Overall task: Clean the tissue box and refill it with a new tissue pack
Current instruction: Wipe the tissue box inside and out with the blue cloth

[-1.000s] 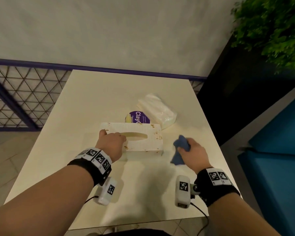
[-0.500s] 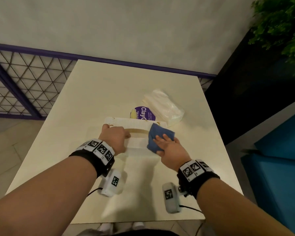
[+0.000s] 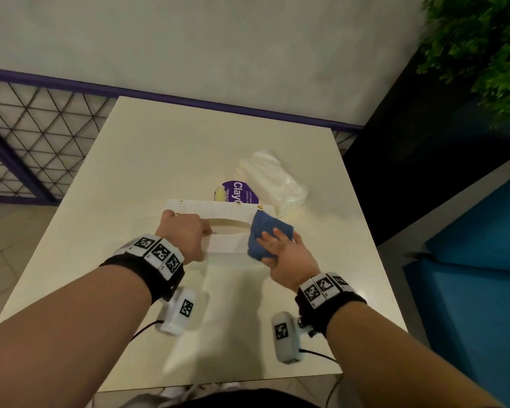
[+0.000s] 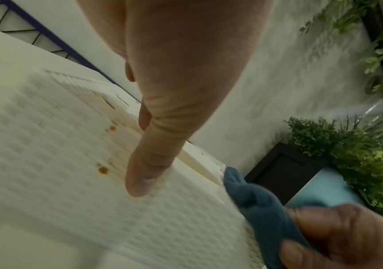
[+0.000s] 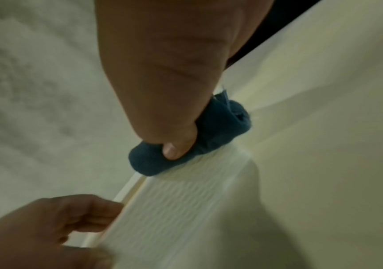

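A white ribbed tissue box (image 3: 227, 231) with an oval slot lies on the cream table (image 3: 165, 160). My left hand (image 3: 186, 231) grips its left end, thumb on the near side (image 4: 140, 182), fingers over the top. Brown stains (image 4: 103, 170) dot that side. My right hand (image 3: 280, 248) holds a blue cloth (image 3: 265, 234) against the box's right end, fingers over the top of the cloth and thumb (image 5: 174, 145) pressed into it at the near side. A clear-wrapped new tissue pack (image 3: 273, 182) lies behind the box to the right.
A round purple-lidded tub (image 3: 237, 192) sits just behind the box, beside the pack. A purple rail and mesh fence (image 3: 36, 136) run along the table's far and left sides. A dark planter with green plants (image 3: 483, 54) stands right, blue seating (image 3: 468, 275) below it.
My right hand carried the blue cloth from the table right of the box onto the box's right end. The left hand kept its grip on the left end.
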The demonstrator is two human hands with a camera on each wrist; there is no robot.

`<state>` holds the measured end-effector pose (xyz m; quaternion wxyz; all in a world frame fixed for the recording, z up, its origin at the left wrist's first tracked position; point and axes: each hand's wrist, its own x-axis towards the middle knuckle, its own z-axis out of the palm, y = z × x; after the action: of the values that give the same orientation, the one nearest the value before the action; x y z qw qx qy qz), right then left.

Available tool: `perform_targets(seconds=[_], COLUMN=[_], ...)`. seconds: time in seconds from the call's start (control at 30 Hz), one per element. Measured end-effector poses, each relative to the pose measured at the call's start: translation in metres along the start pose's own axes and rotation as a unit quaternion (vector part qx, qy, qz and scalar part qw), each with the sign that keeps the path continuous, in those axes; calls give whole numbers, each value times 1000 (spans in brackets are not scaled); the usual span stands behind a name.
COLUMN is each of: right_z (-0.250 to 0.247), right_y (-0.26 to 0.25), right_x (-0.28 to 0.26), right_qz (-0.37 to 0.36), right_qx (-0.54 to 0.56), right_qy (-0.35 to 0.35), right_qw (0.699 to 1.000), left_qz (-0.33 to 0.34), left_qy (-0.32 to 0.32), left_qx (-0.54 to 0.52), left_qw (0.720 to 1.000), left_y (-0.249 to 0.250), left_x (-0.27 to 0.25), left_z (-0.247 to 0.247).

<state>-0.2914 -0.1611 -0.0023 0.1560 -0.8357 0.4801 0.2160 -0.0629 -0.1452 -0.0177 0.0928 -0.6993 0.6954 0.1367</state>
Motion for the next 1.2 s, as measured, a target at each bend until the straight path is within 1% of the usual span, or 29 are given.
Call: perform_targets(seconds=[0.03,0.1,0.2,0.27,0.3,0.33,0.4,0.43,0.47,0.53,0.57,0.6,0.67,0.73,0.8,0.83,0.87,0.9,0.93,1.0,1.03,1.07,1.1,1.13,1.2], right_z=[-1,1,8,10,10,8,2,-1,-4,-10,-15,-21,-36,-50,-60,-61,-60,-53,-41,-4,13,24,25,22,9], right_y=[5,-13,-71,-88,-84,-73,-40,-24,-9,11,19,25,36,41,38,33,24,14,2,-21,-28,-31,-30,-28,-23], right_x=[-1,3,21,29,31,30,22,15,8,-6,-14,-20,-32,-36,-33,-29,-25,-19,-13,-1,5,13,22,32,46], right_qz=[13,6,-62,-76,-81,-88,-89,-70,-40,20,50,83,132,140,126,117,107,94,82,60,59,65,71,76,88], right_qx=[-9,8,14,24,11,-27,-98,-92,-61,17,59,107,208,258,271,275,284,295,289,207,160,137,129,121,108], right_qy=[2,23,71,74,65,45,1,-13,-12,26,55,89,161,231,286,298,290,258,203,69,33,31,46,60,64], right_qw=[1000,1000,995,994,995,995,991,993,997,999,995,987,956,927,910,907,908,915,932,974,985,988,988,988,988], left_qz=[0,-1,5,2,0,-1,-3,-3,-1,4,10,18,32,50,82,97,100,91,78,58,51,45,40,34,28], left_qy=[0,-3,-6,-11,-16,-20,-24,-27,-30,-41,-45,-44,-31,-18,-16,-26,-40,-49,-53,-53,-59,-68,-72,-75,-76], left_qx=[-10,-14,29,57,56,47,18,7,0,-4,1,12,36,62,69,61,44,16,-11,-34,-39,-42,-44,-44,-42], left_qw=[1000,1000,1000,998,998,999,1000,1000,1000,999,999,999,998,997,994,993,993,994,995,996,996,996,996,996,996], left_y=[0,2,5,5,4,5,5,5,5,4,5,4,3,6,17,25,33,39,44,48,48,47,47,46,47], left_x=[1,1,3,3,2,1,0,-1,-1,-4,-6,-8,-15,-24,-31,-32,-33,-33,-33,-30,-28,-26,-24,-22,-20], left_z=[1,2,0,-3,-4,-5,-6,-8,-9,-12,-13,-13,-11,-8,-4,-2,0,1,2,3,2,2,2,3,4])
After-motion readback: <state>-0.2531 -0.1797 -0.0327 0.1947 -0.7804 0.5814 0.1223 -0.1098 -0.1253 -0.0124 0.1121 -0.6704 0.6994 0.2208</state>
